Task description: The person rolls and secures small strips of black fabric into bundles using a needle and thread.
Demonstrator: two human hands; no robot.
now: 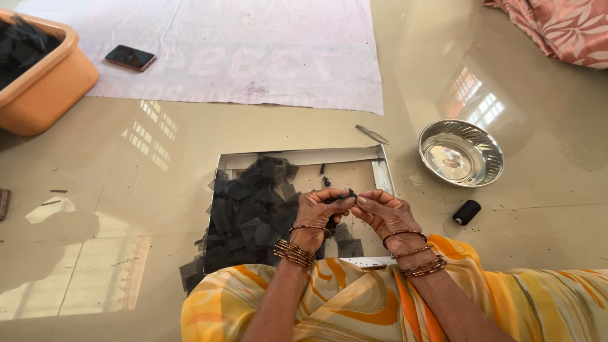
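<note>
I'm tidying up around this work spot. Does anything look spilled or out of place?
Yes. Black net pieces overflow the left edge of the flat cardboard box onto the floor. A black thread spool lies on its side near the steel bowl, and small dark specks dot the floor.

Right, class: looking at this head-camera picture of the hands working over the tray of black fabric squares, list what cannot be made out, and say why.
- Small black piece between both hands: fingers cover most of it, shape unclear.
- Orange tub: cut off by the left edge; its dark contents are indistinct.
- Tray: near edge hidden by hands and lap.
- Patterned cloth: cut off at the top right corner.
- Brown object at the left edge: mostly out of frame.
</note>
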